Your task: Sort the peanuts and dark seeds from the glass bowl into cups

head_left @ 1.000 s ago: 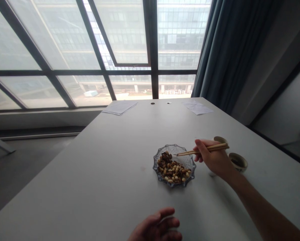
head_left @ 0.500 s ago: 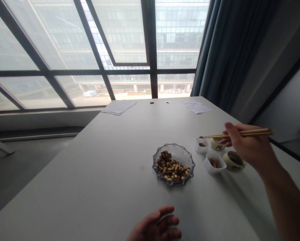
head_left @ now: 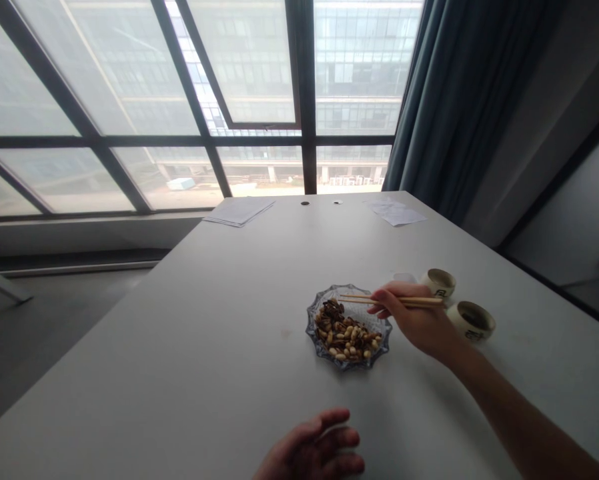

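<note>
My right hand (head_left: 409,313) grips a pair of wooden chopsticks (head_left: 419,302). Their tips hover over the back of a scalloped glass bowl (head_left: 385,337); no piece shows clearly between them. In the bowl lies a mix of pale nuts (head_left: 347,343) and darker brown pieces (head_left: 332,309), heaped to the left and front. Near the bottom edge my left hand (head_left: 317,447) rests with its fingers apart, holding nothing, in front of the bowl. Behind my right hand only the rim of a small white cup (head_left: 403,277) shows; the other white cup is hidden.
Two cream-coloured round cups with dark markings, a farther cup (head_left: 440,283) and a nearer cup (head_left: 472,321), stand right of the bowl. Paper sheets (head_left: 239,211) lie at the table's far left, and another sheet (head_left: 398,212) at the far right. Windows and a dark curtain (head_left: 444,100) border the table (head_left: 204,347).
My right hand has swung left with the chopsticks, from over the small white cups to over the glass bowl. Its arm now covers the nearer white cup. The left hand stays put.
</note>
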